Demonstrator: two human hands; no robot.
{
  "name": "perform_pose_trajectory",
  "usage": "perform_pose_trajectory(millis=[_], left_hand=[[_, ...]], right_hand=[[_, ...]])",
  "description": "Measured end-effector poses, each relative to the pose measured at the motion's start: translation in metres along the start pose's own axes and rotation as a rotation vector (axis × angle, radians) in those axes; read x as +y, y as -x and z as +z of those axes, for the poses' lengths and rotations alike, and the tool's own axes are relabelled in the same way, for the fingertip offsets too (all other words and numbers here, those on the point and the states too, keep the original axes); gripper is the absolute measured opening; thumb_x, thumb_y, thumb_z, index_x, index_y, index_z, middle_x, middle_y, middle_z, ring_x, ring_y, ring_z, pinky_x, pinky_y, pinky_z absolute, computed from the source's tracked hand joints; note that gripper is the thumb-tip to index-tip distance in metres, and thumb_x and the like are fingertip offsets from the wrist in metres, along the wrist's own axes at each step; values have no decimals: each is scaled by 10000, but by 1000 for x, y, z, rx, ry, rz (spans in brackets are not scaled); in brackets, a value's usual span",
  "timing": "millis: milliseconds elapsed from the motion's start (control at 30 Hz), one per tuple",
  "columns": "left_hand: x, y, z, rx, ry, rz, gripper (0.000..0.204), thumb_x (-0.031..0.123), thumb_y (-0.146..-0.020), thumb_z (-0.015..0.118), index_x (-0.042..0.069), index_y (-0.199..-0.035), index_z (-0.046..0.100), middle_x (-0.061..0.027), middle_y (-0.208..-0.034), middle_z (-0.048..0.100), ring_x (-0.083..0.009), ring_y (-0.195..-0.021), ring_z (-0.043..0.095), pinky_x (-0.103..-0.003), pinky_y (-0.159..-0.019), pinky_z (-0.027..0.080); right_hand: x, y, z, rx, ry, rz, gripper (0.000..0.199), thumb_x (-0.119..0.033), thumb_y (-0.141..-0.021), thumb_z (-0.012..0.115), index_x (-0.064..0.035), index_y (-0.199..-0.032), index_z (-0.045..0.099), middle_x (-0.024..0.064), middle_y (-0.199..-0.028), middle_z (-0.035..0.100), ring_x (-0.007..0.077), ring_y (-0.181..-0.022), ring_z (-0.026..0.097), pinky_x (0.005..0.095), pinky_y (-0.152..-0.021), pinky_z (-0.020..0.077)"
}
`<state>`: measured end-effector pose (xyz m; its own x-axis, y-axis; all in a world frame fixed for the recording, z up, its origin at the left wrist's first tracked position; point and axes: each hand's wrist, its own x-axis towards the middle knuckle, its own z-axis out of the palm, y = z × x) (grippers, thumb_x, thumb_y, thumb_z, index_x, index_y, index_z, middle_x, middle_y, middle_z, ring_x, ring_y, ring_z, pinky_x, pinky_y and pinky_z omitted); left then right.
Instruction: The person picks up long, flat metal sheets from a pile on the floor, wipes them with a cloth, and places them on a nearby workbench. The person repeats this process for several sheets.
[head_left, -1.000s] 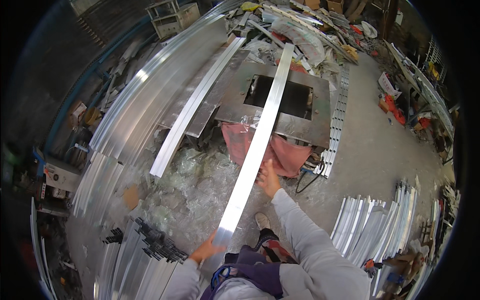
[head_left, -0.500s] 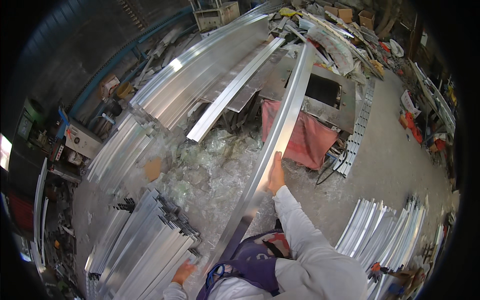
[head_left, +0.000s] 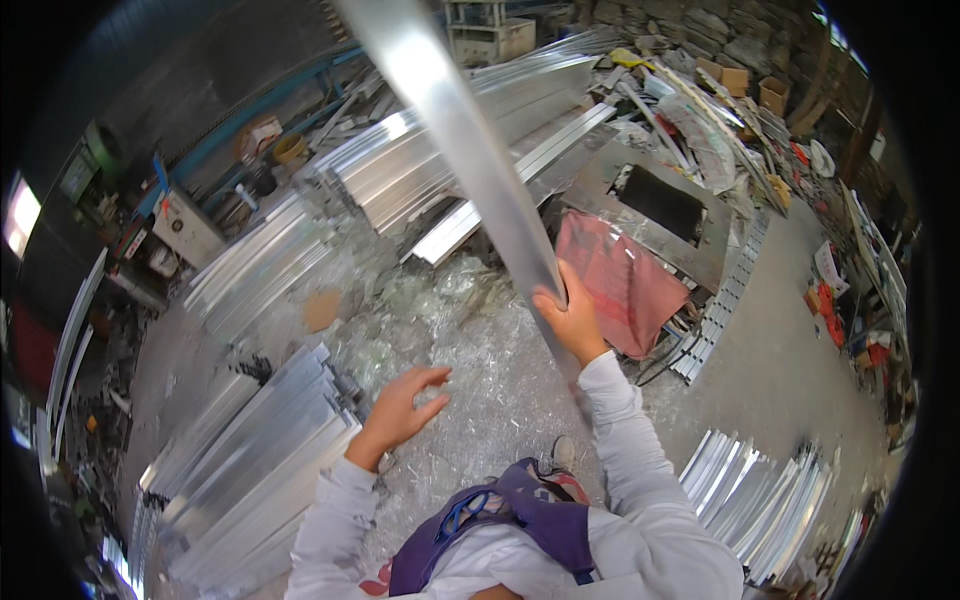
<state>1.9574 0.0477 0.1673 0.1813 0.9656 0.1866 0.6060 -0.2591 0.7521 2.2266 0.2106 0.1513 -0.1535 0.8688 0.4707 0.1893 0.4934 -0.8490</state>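
Note:
My right hand (head_left: 575,318) is closed round a long silvery metal profile (head_left: 465,150), fingers and thumb gripping its side. The bar tilts up and away to the upper left, its far end running out of the picture; its lower end is blurred below the hand. To the left, my left hand (head_left: 398,412) is raised with fingers and thumb apart and nothing in it. It hovers beside a stack of metal profiles (head_left: 250,470) lying at the lower left, not touching the bar.
Beyond lie large stacked metal profiles (head_left: 400,175) and crumpled clear plastic film (head_left: 440,300). A red cloth (head_left: 615,280) hangs from a metal table (head_left: 640,165) with a dark opening. Another profile bundle (head_left: 765,505) lies lower right. A slotted metal strip (head_left: 725,300) rests on the floor.
The profile has swung from leaning up to the right to leaning up to the left. My left hand has risen from beside the left stack. My right hand keeps hold of the bar.

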Motion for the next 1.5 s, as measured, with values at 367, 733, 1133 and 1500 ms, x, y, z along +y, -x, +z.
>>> perform_pose_trajectory(millis=[367,733,1133,1500], left_hand=[[2,-55,-69,-104,-657,-142,501,459,-817,696,66,-1126,658,-162,-1092,657,-334,-1049,609,-418,-961,449],[-168,-22,85,-980,37,-858,968,583,-748,733,-35,-1419,409,-198,-1331,550,-272,-1235,511,-334,-1049,369],[-72,-321,315,-616,358,-638,805,549,-768,734,-41,-1285,556,-185,-1179,649,-272,-1059,631,-342,-910,472],[-103,-261,311,-560,420,-618,763,535,-782,723,-42,-1257,568,-185,-1153,652,-284,-1046,625,-358,-920,463]], right_hand=[[-3,63,-10,-811,505,-110,671,-605,-771,672,-34,-1114,589,206,-889,653,406,-815,649,468,-715,516],[147,-23,-86,-1076,528,-378,724,-613,-604,763,-72,-1060,608,128,-942,631,324,-895,628,418,-795,477],[320,-228,-241,-1057,1133,-352,736,-251,-437,904,-111,-1101,619,71,-1074,621,263,-1111,544,369,-1000,404],[319,-167,-194,-960,1386,-518,545,-276,-573,824,-116,-1049,613,66,-1084,592,264,-1110,525,417,-1043,356]])
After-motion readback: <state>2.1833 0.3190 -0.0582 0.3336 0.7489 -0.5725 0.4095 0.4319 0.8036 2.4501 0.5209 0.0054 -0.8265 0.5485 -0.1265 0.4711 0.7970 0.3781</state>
